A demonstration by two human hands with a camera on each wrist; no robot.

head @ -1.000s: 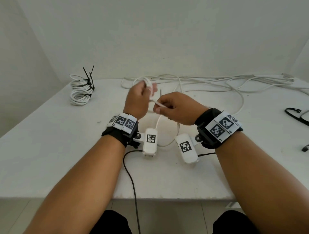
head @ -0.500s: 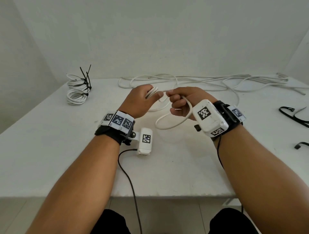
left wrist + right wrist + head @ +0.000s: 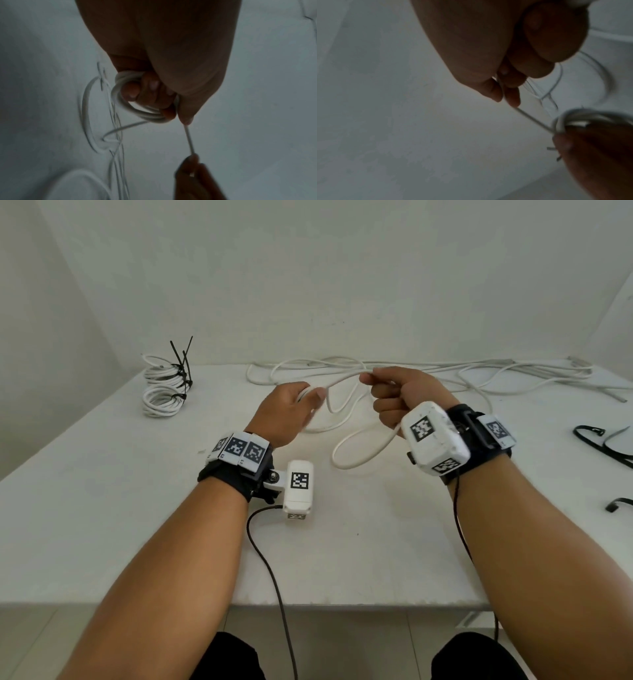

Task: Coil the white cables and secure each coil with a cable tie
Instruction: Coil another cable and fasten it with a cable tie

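Above the middle of the white table (image 3: pixel 102 491), my left hand (image 3: pixel 291 409) grips a small coil of white cable (image 3: pixel 135 106) wound round its fingers. A taut stretch of the same cable (image 3: pixel 342 380) runs to my right hand (image 3: pixel 394 395), which pinches it between thumb and forefinger (image 3: pixel 505 93). A slack loop (image 3: pixel 363 453) hangs below the right hand down to the table. In the right wrist view the coil (image 3: pixel 573 119) sits at the lower right, in the left hand.
Two finished white coils (image 3: pixel 164 392) bound with black cable ties (image 3: pixel 180 361) lie at the far left. Loose white cables (image 3: pixel 479 374) sprawl along the back edge. Black cable ties (image 3: pixel 603 440) lie at the right edge. A dark wire (image 3: pixel 270 570) trails off the front edge.
My right hand has turned over and drawn away to the right, pulling a length of cable out from the left hand's coil. Both hands sit farther apart and a little farther back.
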